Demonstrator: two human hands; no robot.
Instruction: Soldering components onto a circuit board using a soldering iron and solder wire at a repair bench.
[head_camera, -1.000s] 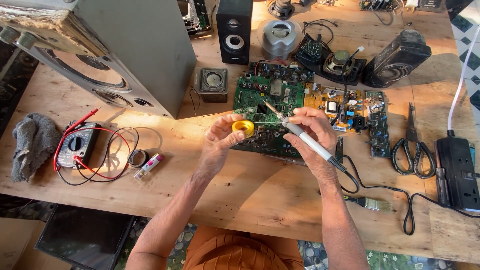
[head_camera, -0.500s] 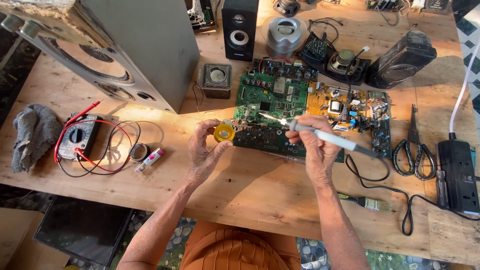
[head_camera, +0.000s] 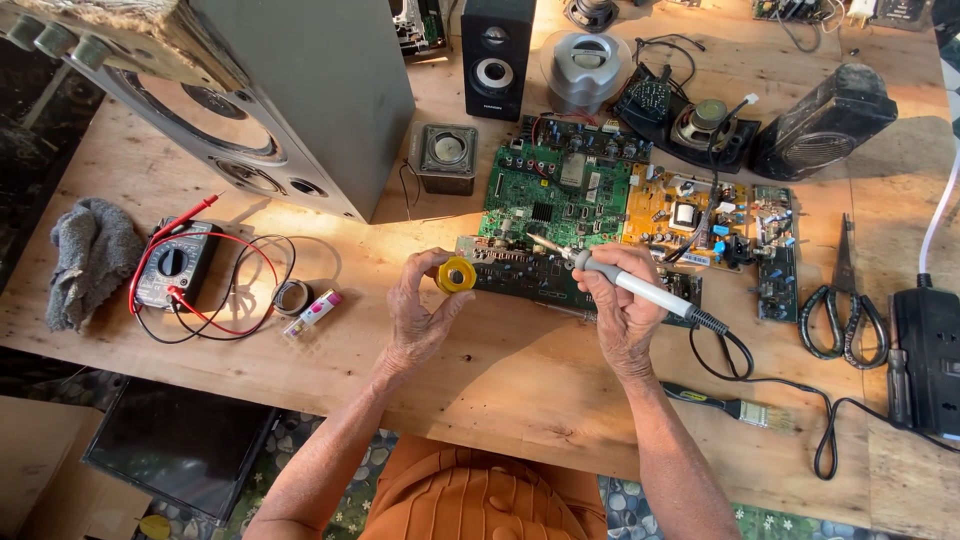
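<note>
My left hand (head_camera: 418, 315) holds a small round yellow tin (head_camera: 456, 275) just above the wooden table (head_camera: 520, 390), its open top facing up. My right hand (head_camera: 622, 305) grips a soldering iron (head_camera: 618, 281) with a white-and-grey handle; its metal tip points left toward the tin, a short way from it. A black cord runs from the iron's handle to the right. Under and behind both hands lies a green circuit board (head_camera: 555, 200) with an orange-brown board (head_camera: 690, 215) beside it.
A big grey speaker cabinet (head_camera: 260, 100) stands at the left rear. A multimeter (head_camera: 172, 262) with red leads, a grey rag (head_camera: 90, 260), scissors (head_camera: 845, 300), a power strip (head_camera: 930, 360), a small brush (head_camera: 730, 405) and small speakers (head_camera: 497, 55) lie around.
Both hands have drawn back slightly toward me. The soldering iron's tip has lifted off the board and now points at the yellow tin.
</note>
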